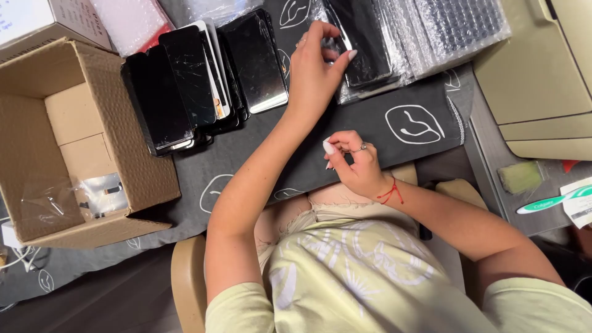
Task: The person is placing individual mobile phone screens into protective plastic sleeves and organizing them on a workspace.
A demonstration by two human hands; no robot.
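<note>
My left hand (pixel 314 61) reaches forward to a stack of black phone screens in bubble wrap (pixel 370 46), and its fingertips pinch the near edge of the top screen. My right hand (pixel 354 163) hovers close to my body over the dark cloth mat (pixel 407 123) with white line drawings. Its fingers are curled in, thumb against forefinger, and nothing shows between them. It wears a ring, and a red string is tied at the wrist. A leaning row of bare black phone screens (pixel 191 80) lies left of my left hand.
An open cardboard box (pixel 80 142) with small clear bags of parts stands at the left. Bubble wrap sheets (pixel 462 24) lie at the back right. A beige machine (pixel 542 74), a green toothbrush (pixel 549 202) and a green sponge (pixel 520 177) are at the right.
</note>
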